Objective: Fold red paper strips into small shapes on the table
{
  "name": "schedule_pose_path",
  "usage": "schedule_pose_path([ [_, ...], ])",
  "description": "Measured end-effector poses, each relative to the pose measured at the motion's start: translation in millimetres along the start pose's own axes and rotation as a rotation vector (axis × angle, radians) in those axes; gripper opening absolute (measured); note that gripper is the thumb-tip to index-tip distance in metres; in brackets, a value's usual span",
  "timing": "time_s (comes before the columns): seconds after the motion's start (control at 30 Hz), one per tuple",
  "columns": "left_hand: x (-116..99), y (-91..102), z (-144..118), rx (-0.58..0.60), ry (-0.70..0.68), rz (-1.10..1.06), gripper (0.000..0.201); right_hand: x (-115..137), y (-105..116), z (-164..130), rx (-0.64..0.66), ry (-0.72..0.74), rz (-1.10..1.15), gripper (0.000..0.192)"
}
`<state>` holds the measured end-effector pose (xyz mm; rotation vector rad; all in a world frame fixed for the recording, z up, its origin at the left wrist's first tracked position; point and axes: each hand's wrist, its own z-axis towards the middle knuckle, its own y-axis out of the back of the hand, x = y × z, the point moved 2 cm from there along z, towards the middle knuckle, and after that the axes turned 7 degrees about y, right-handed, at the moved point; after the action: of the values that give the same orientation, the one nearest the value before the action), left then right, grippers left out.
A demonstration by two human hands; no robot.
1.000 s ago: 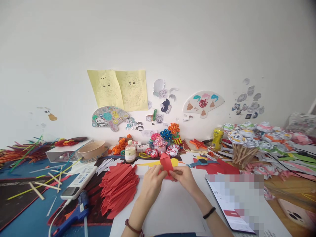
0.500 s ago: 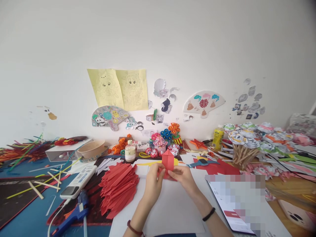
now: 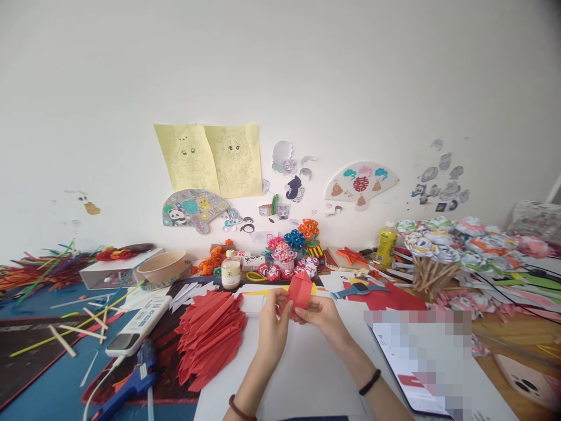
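Note:
A folded piece of red paper (image 3: 301,290) is held up over the white sheets (image 3: 313,374) in front of me. My left hand (image 3: 275,313) pinches its left side, thumb against the paper. My right hand (image 3: 322,316) grips the lower right edge between thumb and fingers; some fingertips are hidden behind the paper. The paper's top comes to a blunt point, and its upper part is tilted. To the left of my left hand lies a heap of folded red paper strips (image 3: 211,336).
At left are a blue glue gun (image 3: 131,386), a white power strip (image 3: 140,327) and a beige bowl (image 3: 162,264). A small bottle (image 3: 231,272) stands behind the red heap. On the right lie a tablet (image 3: 407,374), a blue watch (image 3: 360,288) and paper flowers on sticks (image 3: 432,275).
The red paper has turned from upright and facing me to tilted, its upper part leaning right. My right fingers have shifted along its lower edge. Both hands still hold it.

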<state>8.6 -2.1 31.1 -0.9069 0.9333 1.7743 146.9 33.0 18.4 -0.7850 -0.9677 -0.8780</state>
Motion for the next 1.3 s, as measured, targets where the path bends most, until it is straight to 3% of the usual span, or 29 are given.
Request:
schedule_pose_path([
  [0.57,-4.7,1.5,-3.3,-0.036,-0.016,0.080,0.010,0.3,-4.7,0.1,0.034,-0.034,-0.039,0.038],
  [0.83,0.2,2.6,3.2,0.046,0.106,-0.194,0.020,4.7,-5.3,-1.0,-0.009,0.043,-0.035,0.029],
  [1.03,4.2,6.4,5.8,0.075,0.075,-0.035,0.035,5.8,-5.0,-1.5,-0.011,0.036,-0.037,0.027],
  [1.3,-4.2,7.0,2.7,0.052,0.008,0.024,0.032,7.1,-6.6,-1.1,0.007,0.024,-0.016,0.027],
])
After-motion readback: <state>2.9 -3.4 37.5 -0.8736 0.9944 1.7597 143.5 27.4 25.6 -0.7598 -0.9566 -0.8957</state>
